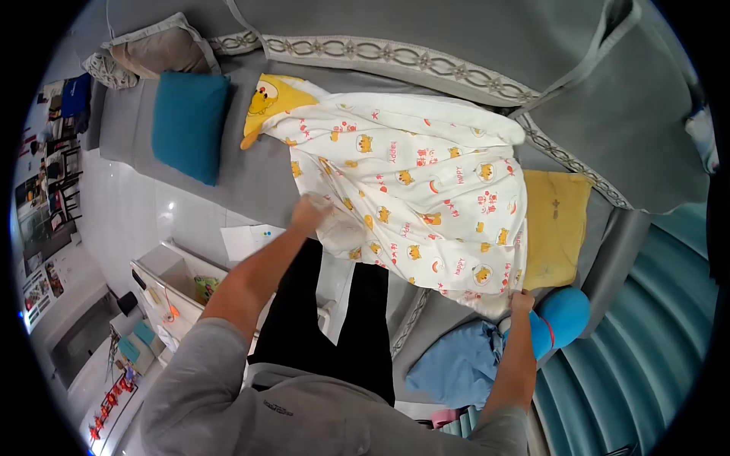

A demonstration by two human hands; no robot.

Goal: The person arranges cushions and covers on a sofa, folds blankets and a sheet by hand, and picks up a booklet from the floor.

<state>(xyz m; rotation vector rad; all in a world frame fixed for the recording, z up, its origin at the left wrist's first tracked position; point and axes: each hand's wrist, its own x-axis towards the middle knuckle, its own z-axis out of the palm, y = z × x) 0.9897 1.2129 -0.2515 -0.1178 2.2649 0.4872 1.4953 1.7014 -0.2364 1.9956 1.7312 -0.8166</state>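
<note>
A white hooded blanket (426, 175) printed with yellow cartoon animals and red lettering lies spread over the grey sofa (258, 175), its yellow hood (277, 106) at the far left corner. My left hand (310, 213), slightly blurred, is closed on the blanket's near left edge, where the cloth bunches up. At the near right corner, my right hand (522, 302) pinches the blanket's edge. Folded yellow cloth (559, 228) lies beside the blanket's right side. Close to my right hand are a bright blue plush toy (566, 315) and a crumpled blue cloth (460, 365).
A teal cushion (190, 128) and a brown pillow (163, 52) rest at the sofa's left end. Behind runs the grey backrest with patterned trim (395, 55). A white drawer cart (179, 285) stands to my left; teal ribbed upholstery (646, 327) lies at right.
</note>
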